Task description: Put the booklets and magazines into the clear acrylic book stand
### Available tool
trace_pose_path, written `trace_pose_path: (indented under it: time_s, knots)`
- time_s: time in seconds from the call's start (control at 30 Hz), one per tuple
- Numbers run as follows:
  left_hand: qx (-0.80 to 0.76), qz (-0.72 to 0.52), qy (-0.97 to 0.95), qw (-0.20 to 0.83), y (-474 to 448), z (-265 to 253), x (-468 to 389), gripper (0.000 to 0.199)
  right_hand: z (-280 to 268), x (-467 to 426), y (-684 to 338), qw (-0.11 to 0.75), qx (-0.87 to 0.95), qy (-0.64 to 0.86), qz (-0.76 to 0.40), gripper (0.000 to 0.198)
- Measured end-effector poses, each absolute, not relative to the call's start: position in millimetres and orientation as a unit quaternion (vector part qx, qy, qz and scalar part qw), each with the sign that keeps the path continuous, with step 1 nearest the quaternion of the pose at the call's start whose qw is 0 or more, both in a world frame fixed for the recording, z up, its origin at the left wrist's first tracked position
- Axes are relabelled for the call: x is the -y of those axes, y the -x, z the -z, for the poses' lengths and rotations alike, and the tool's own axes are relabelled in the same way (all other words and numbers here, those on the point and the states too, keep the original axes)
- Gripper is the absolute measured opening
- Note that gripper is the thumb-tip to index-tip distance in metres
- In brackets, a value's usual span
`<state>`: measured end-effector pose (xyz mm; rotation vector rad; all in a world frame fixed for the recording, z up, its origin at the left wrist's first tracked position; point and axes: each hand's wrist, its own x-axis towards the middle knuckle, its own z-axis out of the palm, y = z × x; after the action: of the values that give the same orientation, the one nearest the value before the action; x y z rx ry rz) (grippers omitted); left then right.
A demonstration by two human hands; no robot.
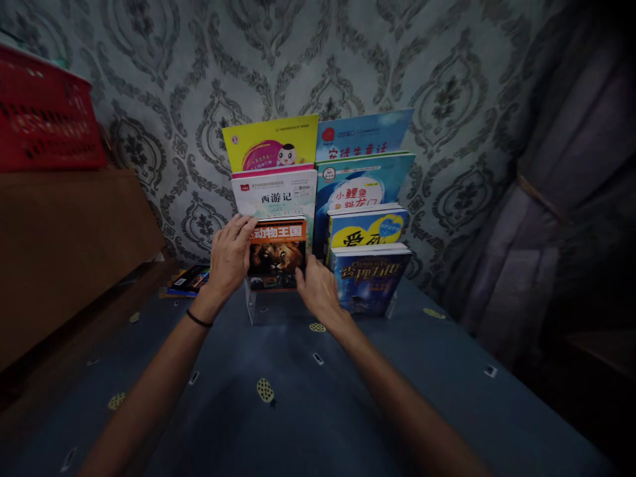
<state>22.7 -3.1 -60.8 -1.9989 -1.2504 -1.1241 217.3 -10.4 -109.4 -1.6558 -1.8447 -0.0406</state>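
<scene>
A small book with a lion on its cover point(276, 255) stands upright in the front left of a clear book stand point(250, 306). My left hand point(231, 255) grips its left edge, with fingertips over the top corner. On its lower right edge lies my right hand point(320, 286), thumb and fingers against the side. Behind it rise a white book point(273, 193) and a yellow book point(271, 139). To the right, a dark blue book point(370, 281) stands in front of a yellow-and-blue book point(368, 226), a teal book point(370, 179) and a light blue book point(368, 132).
Several flat books point(189, 281) lie beside a large brown box point(74, 245) at the left. A red plastic basket point(47, 112) sits on that box. The table has a dark blue patterned cloth point(223, 424). A grey curtain point(527, 265) hangs at the right, patterned wallpaper point(278, 59) behind.
</scene>
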Motion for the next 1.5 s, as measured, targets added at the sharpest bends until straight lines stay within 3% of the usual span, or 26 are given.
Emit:
trace_pose_path:
  time_s: [0.23,0.47,0.73,1.03,1.5]
  knots:
    - [0.454,0.427,0.746,0.234,-21,61,-1,0.048,121,2,-218,0.396,0.716,0.575,0.0,0.025]
    - [0.443,0.436,0.75,0.225,-19,62,-4,0.048,126,-5,-218,0.541,0.711,0.449,0.006,0.057]
    - [0.422,0.459,0.754,0.209,-15,65,-8,0.049,124,-7,-219,0.549,0.71,0.441,-0.004,0.058]
    - [0.419,0.509,0.73,0.181,-4,67,-7,0.038,86,4,-216,0.561,0.716,0.414,0.039,0.075]
    - [0.408,0.549,0.714,0.151,-1,62,-17,0.031,82,-2,-213,0.552,0.708,0.438,0.04,0.062]
